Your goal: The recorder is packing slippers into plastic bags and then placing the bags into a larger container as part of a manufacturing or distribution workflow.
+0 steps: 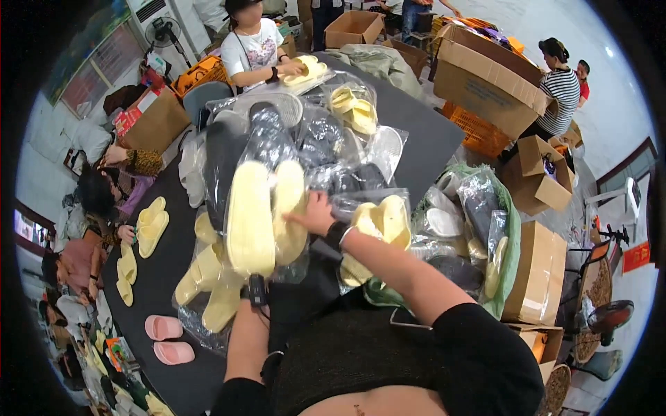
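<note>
In front of me a pair of pale yellow slippers (251, 218) is raised over the pile, soles toward me, with clear plastic around it. My left forearm (244, 340) runs up beneath the near end of the pair; the slippers hide the fingers of that hand, which supports them. Against the right-hand slipper rests the outstretched thumb of my right hand (318, 213), its fingers spread apart from the thumb. Below that hand lies another bagged yellow pair (380, 232). More bagged yellow slippers (208, 277) lie left of my left wrist.
Bagged black slippers (267, 135) pile up mid-table. Pink slippers (170, 340) and loose yellow slippers (152, 225) lie on the left of the black table (149, 284). A green sack (510, 256) of bagged slippers and cardboard boxes (534, 274) stand right. A co-worker (253, 52) handles yellow slippers opposite.
</note>
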Tool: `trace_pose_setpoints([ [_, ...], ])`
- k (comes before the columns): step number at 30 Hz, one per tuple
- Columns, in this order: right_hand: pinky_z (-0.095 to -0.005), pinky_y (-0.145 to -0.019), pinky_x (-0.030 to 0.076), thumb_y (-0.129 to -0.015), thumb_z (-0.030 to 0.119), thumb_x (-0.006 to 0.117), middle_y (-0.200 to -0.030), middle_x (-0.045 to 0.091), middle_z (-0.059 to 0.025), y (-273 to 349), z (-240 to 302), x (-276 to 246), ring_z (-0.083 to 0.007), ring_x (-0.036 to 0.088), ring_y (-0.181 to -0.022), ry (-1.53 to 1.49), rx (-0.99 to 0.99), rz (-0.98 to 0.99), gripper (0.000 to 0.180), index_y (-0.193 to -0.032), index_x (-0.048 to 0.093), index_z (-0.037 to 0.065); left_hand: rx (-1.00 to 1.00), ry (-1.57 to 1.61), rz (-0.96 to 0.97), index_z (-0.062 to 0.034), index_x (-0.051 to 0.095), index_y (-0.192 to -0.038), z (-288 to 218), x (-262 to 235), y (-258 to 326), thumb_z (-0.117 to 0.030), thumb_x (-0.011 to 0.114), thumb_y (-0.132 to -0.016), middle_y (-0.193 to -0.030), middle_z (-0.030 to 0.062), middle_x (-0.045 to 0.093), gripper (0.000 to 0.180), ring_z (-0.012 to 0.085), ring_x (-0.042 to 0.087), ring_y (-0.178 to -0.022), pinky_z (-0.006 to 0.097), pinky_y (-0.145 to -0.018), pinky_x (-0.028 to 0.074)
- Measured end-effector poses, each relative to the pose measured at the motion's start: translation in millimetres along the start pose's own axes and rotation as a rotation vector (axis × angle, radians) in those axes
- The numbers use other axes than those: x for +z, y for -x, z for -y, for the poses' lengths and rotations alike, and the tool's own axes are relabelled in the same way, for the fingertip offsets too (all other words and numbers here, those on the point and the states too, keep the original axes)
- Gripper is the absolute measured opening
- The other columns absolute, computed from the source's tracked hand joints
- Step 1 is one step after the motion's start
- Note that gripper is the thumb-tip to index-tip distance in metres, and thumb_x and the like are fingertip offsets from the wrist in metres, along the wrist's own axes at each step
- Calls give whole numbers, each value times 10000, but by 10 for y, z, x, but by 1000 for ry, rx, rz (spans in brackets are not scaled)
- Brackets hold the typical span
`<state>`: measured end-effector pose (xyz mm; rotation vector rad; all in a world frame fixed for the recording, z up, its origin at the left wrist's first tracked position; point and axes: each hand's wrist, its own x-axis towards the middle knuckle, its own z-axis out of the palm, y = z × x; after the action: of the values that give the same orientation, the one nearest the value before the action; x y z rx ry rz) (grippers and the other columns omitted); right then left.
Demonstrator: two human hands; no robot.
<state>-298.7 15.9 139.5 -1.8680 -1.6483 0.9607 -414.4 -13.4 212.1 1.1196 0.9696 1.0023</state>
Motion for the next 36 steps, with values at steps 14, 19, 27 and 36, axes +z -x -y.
trace_pose_setpoints([
  [14,-477,-1057,367,-746,591,725,-1347,384,-367,-84,-162,87,-468,403,-1281,-298,-136,133,1088,-1460,174,-16,-696,436,0,-17,588,-1204,1471,-307,1570,-317,610,-900,-1194,177,624,428,313,622,-1038,433,-939,481],
  [19,-481,-1038,378,-850,489,650,-1270,457,-369,-77,-280,67,-487,465,-1197,-403,-192,13,852,-1398,262,-35,-881,166,135,15,563,-1227,1393,-199,1841,-372,649,-873,-1230,209,592,532,322,609,-1066,425,-929,484],
  [27,-426,-992,426,-805,221,648,-1237,471,-248,146,-235,-262,-382,482,-1169,-462,-566,-104,633,-1324,383,-24,-271,-833,357,10,328,-1445,1593,770,719,-553,723,-786,-1479,185,388,953,276,352,-1362,357,-1120,285],
  [36,-433,-1062,381,-792,183,649,-1343,411,-215,577,313,-1334,-387,417,-1257,-503,-980,81,574,-1305,442,31,-283,-231,274,-21,259,-1478,1777,683,392,-447,679,-857,-1424,169,451,862,245,392,-1328,344,-1080,331],
])
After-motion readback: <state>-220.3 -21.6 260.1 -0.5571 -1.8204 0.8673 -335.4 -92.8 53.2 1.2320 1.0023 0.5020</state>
